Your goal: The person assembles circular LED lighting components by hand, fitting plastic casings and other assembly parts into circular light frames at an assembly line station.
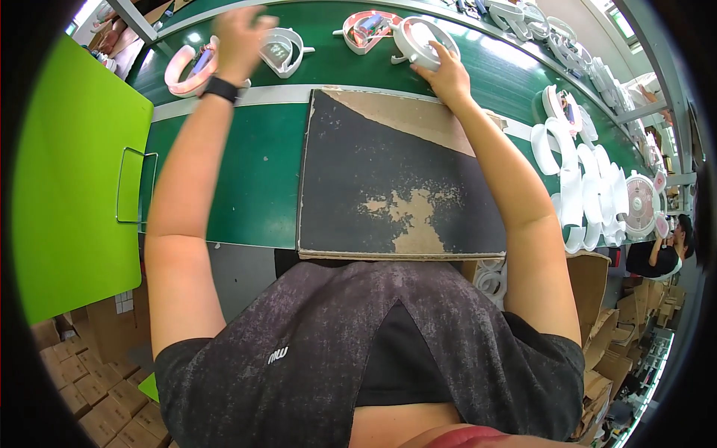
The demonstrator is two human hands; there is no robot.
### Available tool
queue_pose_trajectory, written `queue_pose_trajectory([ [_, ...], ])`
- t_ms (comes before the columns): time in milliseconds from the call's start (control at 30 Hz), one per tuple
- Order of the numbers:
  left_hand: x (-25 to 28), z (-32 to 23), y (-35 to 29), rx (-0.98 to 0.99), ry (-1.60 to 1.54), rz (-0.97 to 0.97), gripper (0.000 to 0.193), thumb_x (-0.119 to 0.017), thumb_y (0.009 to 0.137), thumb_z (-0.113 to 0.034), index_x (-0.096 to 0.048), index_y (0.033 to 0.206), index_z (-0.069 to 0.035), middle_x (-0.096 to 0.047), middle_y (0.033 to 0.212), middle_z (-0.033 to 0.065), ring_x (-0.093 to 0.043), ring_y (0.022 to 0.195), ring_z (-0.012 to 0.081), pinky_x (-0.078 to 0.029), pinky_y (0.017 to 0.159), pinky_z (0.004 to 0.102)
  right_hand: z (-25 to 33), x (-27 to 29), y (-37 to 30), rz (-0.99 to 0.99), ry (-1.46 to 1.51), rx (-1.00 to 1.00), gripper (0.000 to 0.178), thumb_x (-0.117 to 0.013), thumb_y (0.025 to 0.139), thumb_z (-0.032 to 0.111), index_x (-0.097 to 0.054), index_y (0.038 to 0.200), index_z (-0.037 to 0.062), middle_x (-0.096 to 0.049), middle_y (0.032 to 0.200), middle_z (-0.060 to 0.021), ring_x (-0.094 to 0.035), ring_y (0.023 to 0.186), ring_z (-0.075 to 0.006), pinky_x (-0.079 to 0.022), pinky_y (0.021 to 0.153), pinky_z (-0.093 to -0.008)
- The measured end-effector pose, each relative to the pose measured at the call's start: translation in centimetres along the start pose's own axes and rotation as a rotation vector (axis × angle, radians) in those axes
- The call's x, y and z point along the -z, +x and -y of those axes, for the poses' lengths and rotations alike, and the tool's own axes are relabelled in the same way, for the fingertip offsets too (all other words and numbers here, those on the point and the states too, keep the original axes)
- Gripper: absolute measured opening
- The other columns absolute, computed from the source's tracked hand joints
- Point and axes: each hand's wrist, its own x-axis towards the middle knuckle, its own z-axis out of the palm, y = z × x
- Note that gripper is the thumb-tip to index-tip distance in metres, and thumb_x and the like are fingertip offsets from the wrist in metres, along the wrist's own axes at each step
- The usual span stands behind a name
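My right hand (450, 77) reaches to the far side of the bench. Its fingers and thumb grip the near edge of a white round plastic housing (400, 43) with a side tab. Right beside that lies a pink-lined white housing (353, 32) with a blue cylindrical part inside. My left hand (243, 43), smeared by motion, is over the far left of the bench, so its fingers cannot be read. It is between a U-shaped pinkish-white housing (174, 76) with a blue part and a white teardrop-shaped housing (287, 69) with a grey inside.
A worn black board (343, 172) lies on the green bench (250, 172) before me. White curved plastic pieces (570, 187) are piled at the right, near a round fan-like grille (640, 201). A lime-green panel (75, 179) stands at left. Another person (657, 254) is far right.
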Motion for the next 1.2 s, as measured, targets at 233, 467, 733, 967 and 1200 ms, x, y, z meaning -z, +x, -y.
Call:
queue_pose_trajectory([
  [233, -10.5, -14.8, -2.2, 0.063, 0.148, 0.400, 0.035, -0.049, 0.088, -0.019, -0.058, 0.118, -0.004, -0.048, 0.136, 0.0188, -0.041, 0.130, 0.0347, -0.038, 0.103, 0.0388, 0.5, 2.6, -1.4, -0.262, 0.440, -0.008, 0.062, -0.075, 0.076, 0.045, -0.060, 0.125, 0.0085, -0.068, 0.102, -0.0119, -0.064, 0.090, -0.0192, -0.049, 0.082, -0.0301],
  [467, -14.0, -12.1, -0.4, 0.022, 0.303, 0.482, 0.033, -0.044, 0.094, -0.028, -0.055, 0.124, -0.025, -0.035, 0.148, 0.0121, -0.030, 0.138, 0.0325, -0.035, 0.102, 0.0506, -1.8, 7.1, -5.9, -0.291, 0.629, 0.052, 0.057, -0.079, 0.077, 0.032, -0.060, 0.124, 0.0050, -0.067, 0.099, -0.0096, -0.061, 0.087, -0.0130, -0.048, 0.079, -0.0244],
  [733, -11.6, -15.8, 0.3, -0.394, -0.065, 0.225, 0.022, -0.051, 0.089, -0.022, -0.068, 0.103, -0.017, -0.047, 0.132, 0.0177, -0.035, 0.133, 0.0350, -0.032, 0.101, 0.0588, 0.6, 9.3, -9.1, -0.461, 0.648, 0.085, 0.047, -0.081, 0.075, 0.026, -0.058, 0.108, 0.0030, -0.064, 0.097, -0.0067, -0.059, 0.084, -0.0128, -0.049, 0.073, -0.0259],
  [967, 6.6, -24.1, -2.8, -0.472, -0.470, 0.469, 0.029, -0.066, 0.072, -0.018, -0.063, 0.094, 0.000, -0.051, 0.128, 0.0132, -0.048, 0.123, 0.0286, -0.033, 0.106, 0.0492, 1.5, 18.0, -12.0, -0.662, 0.463, 0.020, 0.028, -0.077, 0.079, 0.014, -0.065, 0.101, 0.0019, -0.066, 0.085, -0.0024, -0.056, 0.067, -0.0070, -0.044, 0.060, -0.0185],
  [1200, 11.9, -25.6, -11.5, -0.239, -0.485, 0.779, 0.031, -0.075, 0.065, -0.019, -0.061, 0.085, 0.000, -0.055, 0.125, 0.0160, -0.058, 0.109, 0.0278, -0.048, 0.094, 0.0360, -1.0, 16.2, -9.4, 0.541, 0.211, 0.017, 0.028, -0.071, 0.081, 0.029, -0.068, 0.095, 0.0045, -0.063, 0.072, -0.0021, -0.051, 0.060, -0.0084, -0.043, 0.054, -0.0247],
])
